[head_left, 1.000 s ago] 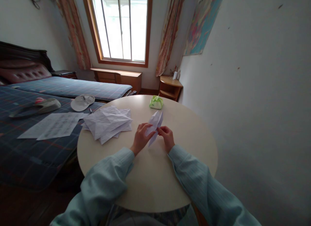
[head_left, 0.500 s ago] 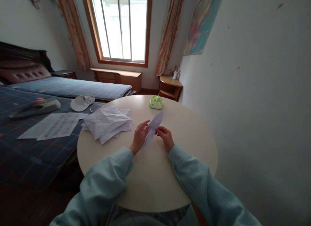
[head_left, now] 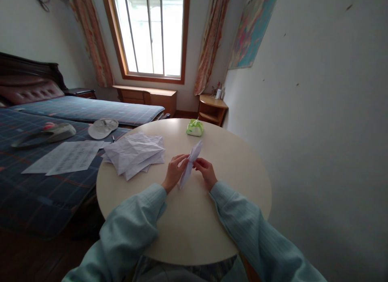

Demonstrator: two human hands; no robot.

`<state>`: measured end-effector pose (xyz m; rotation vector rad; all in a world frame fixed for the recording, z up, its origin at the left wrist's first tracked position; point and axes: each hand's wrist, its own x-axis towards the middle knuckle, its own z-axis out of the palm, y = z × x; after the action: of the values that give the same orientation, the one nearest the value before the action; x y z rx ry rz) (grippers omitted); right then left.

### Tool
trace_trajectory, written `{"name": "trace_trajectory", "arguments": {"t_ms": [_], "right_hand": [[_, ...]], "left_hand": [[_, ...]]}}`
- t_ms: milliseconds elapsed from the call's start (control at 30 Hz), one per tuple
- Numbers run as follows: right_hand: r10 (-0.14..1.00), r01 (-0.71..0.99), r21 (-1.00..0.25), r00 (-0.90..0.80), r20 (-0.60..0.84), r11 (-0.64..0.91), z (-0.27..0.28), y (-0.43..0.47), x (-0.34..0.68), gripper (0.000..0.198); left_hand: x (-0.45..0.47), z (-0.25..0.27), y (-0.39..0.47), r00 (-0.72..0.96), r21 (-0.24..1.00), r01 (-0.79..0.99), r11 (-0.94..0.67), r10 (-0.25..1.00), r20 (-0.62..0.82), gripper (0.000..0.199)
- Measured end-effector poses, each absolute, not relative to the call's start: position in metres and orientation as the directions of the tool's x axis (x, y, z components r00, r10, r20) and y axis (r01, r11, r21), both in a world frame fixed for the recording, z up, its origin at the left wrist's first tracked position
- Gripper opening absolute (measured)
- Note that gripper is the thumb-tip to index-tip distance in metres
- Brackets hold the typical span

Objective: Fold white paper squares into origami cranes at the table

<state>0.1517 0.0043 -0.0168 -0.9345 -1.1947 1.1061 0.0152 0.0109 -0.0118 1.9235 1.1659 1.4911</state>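
A folded piece of white paper (head_left: 187,173) is held upright and slanted over the round cream table (head_left: 200,225). My left hand (head_left: 175,171) pinches its middle from the left, fingers closed on it. From the other side my right hand (head_left: 206,171) grips the same middle part between thumb and fingers. One pointed end of the paper rises away from me, and the other slants down toward the tabletop. The fingertips cover part of the folds. To the left of my hands lies a pile of creased white sheets (head_left: 136,152).
A green tissue pack (head_left: 195,128) stands near the table's far edge. Left of the table, a bed (head_left: 45,201) bears printed sheets (head_left: 72,156), a pale cap (head_left: 102,128) and a grey strapped bag (head_left: 57,133). A white wall (head_left: 327,152) runs along the right.
The folded paper has turned between my hands and now shows a narrower side. Its lower point has come slightly nearer to me. Both hands have barely moved.
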Motion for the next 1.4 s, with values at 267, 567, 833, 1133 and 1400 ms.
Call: {"name": "trace_trajectory", "arguments": {"t_ms": [267, 567, 833, 1133, 1400], "right_hand": [[0.971, -0.101, -0.971, 0.121, 0.205, 0.217, -0.021, 0.009, 0.154, 0.021], [0.96, -0.135, -0.973, 0.234, 0.152, 0.187, -0.028, 0.015, 0.158, 0.024], [0.97, -0.117, -0.977, 0.189, 0.156, 0.18, -0.029, 0.014, 0.157, 0.025], [0.968, 0.119, -0.965, 0.071, 0.242, 0.233, -0.029, 0.01, 0.156, 0.033], [0.97, 0.194, -0.953, 0.029, 0.241, 0.231, -0.024, 0.008, 0.155, 0.032]], "left_hand": [[0.016, -0.014, 0.014, -0.083, 0.911, 0.091, -0.403, 0.908, 0.411, 0.027], [0.02, -0.017, 0.014, 0.151, 0.964, -0.182, -0.193, 0.963, 0.221, 0.034], [0.02, -0.017, 0.012, 0.19, 0.969, -0.211, -0.132, 0.966, 0.173, 0.024], [0.019, -0.017, 0.013, 0.196, 0.968, -0.206, -0.141, 0.963, 0.182, 0.027], [0.019, -0.017, 0.014, 0.209, 0.967, -0.216, -0.134, 0.961, 0.18, 0.029]]}}
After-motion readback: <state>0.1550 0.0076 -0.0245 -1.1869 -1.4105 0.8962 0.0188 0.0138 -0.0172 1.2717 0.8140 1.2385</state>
